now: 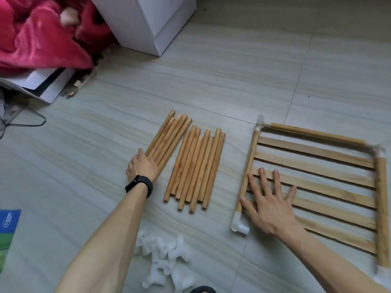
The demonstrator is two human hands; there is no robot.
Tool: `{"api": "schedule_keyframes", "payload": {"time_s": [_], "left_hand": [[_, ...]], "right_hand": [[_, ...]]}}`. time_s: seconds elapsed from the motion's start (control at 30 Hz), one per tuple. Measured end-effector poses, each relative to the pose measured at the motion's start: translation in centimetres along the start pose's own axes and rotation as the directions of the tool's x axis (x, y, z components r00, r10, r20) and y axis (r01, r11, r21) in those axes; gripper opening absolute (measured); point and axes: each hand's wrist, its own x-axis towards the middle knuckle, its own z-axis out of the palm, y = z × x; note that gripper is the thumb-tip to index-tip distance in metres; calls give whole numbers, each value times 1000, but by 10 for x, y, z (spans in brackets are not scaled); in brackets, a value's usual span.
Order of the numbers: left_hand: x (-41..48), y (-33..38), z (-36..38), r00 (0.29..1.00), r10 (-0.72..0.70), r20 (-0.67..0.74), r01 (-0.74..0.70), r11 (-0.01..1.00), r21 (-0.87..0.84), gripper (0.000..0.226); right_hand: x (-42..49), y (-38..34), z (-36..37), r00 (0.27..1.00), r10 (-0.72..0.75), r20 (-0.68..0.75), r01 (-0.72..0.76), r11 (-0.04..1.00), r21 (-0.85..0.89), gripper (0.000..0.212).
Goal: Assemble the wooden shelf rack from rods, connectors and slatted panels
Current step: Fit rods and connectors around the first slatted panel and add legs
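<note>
Head view:

- Floor [211, 85]: pale grey tiles with a streaked grain, thin grout lines.
- Wooden rods [196, 163]: round, smooth, honey-coloured dowels lying side by side in two loose bundles, mid-floor.
- Left hand [142, 166]: palm down on the near ends of the left bundle, fingers curled over the rods; whether it grips them I cannot tell. A black wristband [139, 185] circles the wrist and a ring sits on one finger.
- Slatted panel [317, 182]: flat, pale wood strips, framed by rods on three sides, lying to the right of the loose rods.
- Corner connectors [239, 224]: white plastic elbows at the frame corners; the far right one is blurred, the near right one cut off by the frame edge.
- Right hand [268, 206]: open, fingers spread flat on the slats, thumb beside the left frame rod.
- Loose connectors [167, 259]: white, piled between the forearms; shapes blurred.
- Red fleece blanket [42, 32] and white cabinet [152, 22], far left.
</note>
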Motion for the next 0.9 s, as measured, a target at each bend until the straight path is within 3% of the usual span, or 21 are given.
{"api": "schedule_keyframes", "payload": {"time_s": [0.17, 0.33, 0.43, 0.53, 0.6, 0.67, 0.73, 0.8, 0.87, 0.9], "left_hand": [[0, -27, 3, 999, -40, 1, 40, 999, -20, 49], [9, -32, -5, 996, -87, 27, 91, 978, -188, 35], [3, -22, -9, 994, -72, -83, 51, 972, -231, 31], [-16, 8, -6, 965, 161, -209, -215, 938, -271, 30], [-38, 36, -1, 891, 379, -249, -439, 859, -263, 28], [-67, 67, 8, 789, 565, -241, -611, 759, -223, 25], [-99, 94, 22, 655, 724, -216, -756, 629, -182, 23], [-130, 113, 37, 519, 834, -185, -853, 493, -171, 25], [-159, 125, 54, 401, 900, -173, -912, 374, -170, 31], [-172, 129, 61, 349, 920, -177, -932, 320, -172, 33]], "right_hand": [[2, 1, 7, 1000, -9, -23, 10, 1000, 16, 79], [6, 13, 8, 999, -24, -33, 24, 999, 21, 80], [15, 20, 3, 1000, -12, -22, 13, 1000, 27, 82], [25, 28, -16, 1000, -14, 8, 14, 998, 53, 84], [27, 30, -43, 999, -4, 42, -1, 991, 132, 94], [21, 29, -72, 999, 42, -15, -35, 942, 333, 105], [2, 28, -94, 989, 104, -108, -8, 756, 655, 106], [-27, 29, -105, 978, 191, -84, 7, 374, 927, 95], [-54, 41, -101, 957, 286, 41, -54, 37, 998, 76], [-67, 48, -95, 940, 330, 87, -71, -59, 996, 67]]}}
